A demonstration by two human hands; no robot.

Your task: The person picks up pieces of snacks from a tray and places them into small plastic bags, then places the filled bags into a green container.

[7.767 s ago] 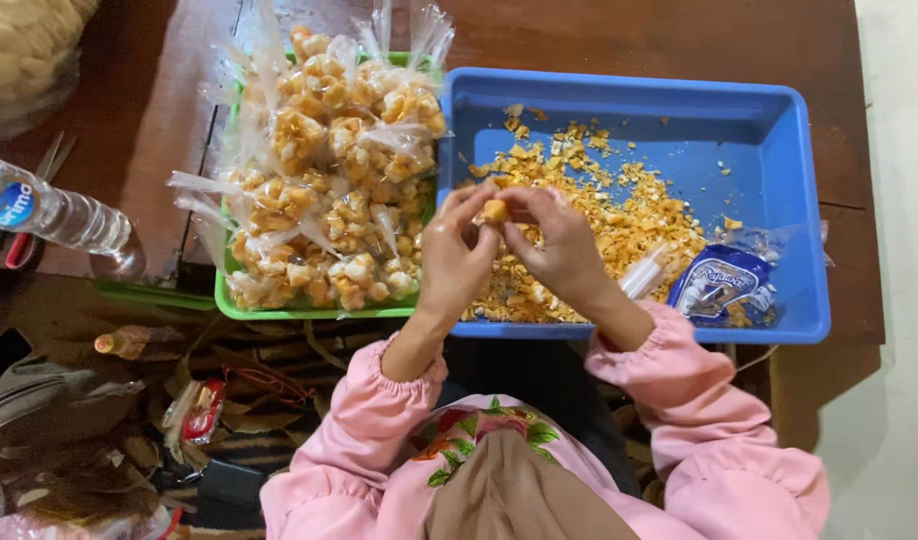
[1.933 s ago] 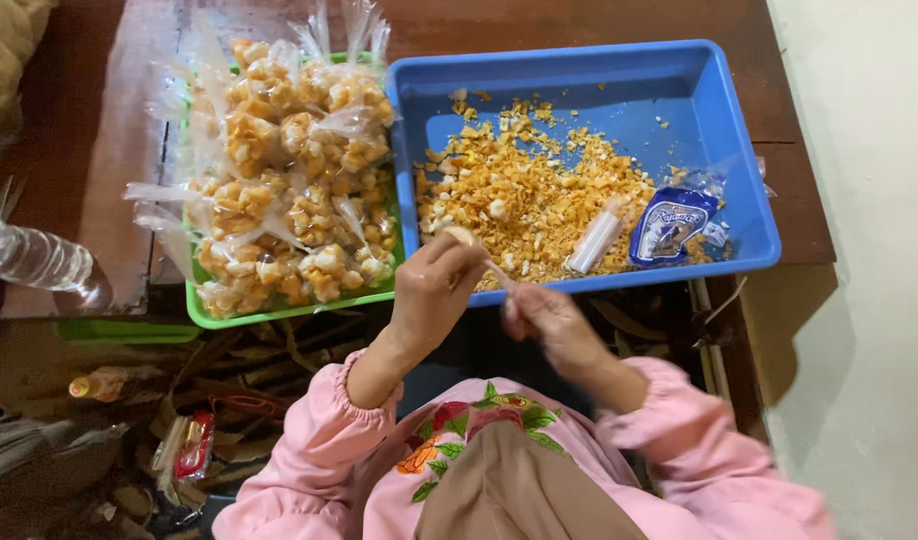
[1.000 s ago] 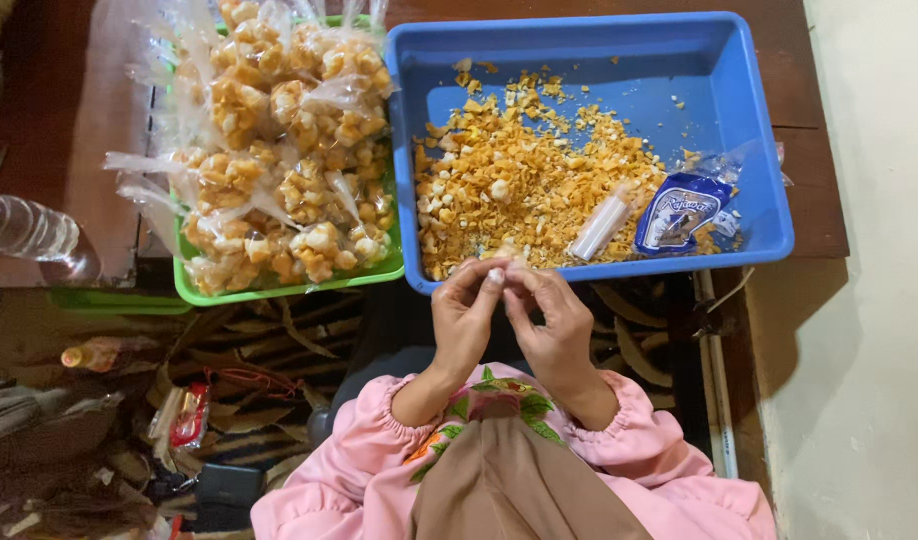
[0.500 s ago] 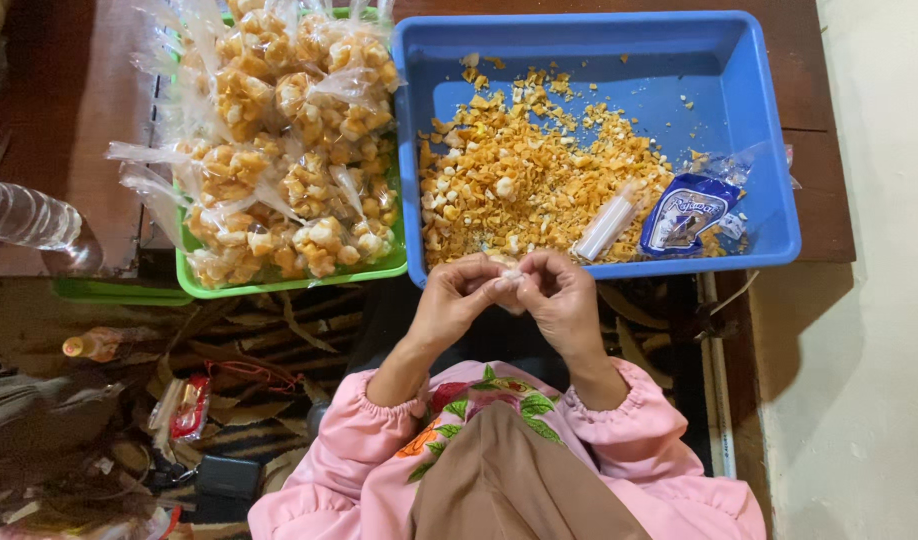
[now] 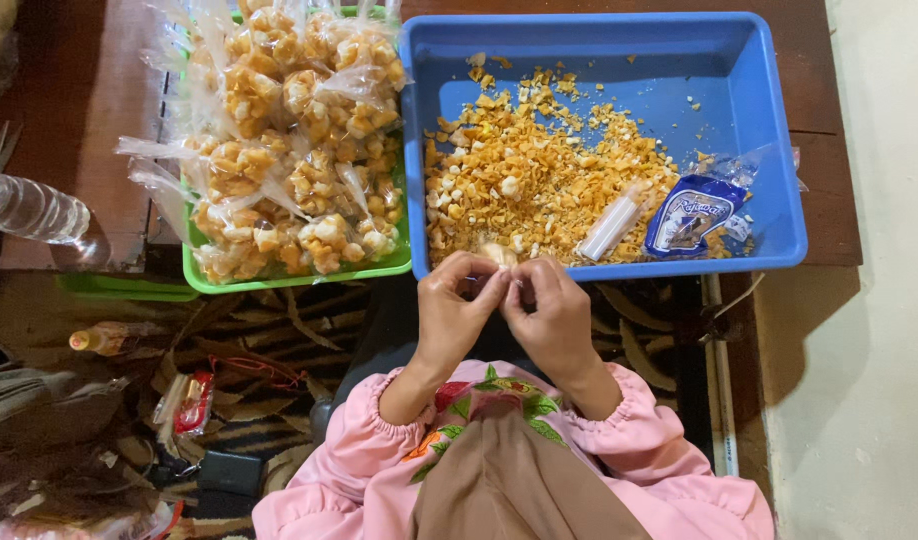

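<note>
Both hands' [image 5: 509, 310] grips pinching something unclear, fingertips touching, beside blue tray [image 5: 769, 150].

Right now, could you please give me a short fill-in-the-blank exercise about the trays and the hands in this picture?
1. The loose yellow crumbs lie in the ____ tray.
2. The clear bags of snacks are piled in the ____ tray.
3. The left hand and right hand meet just below the blue tray's ____ rim.
4. The clear plastic bottle lies to the ____ of the green tray.

Missing words: blue; green; near; left
</note>
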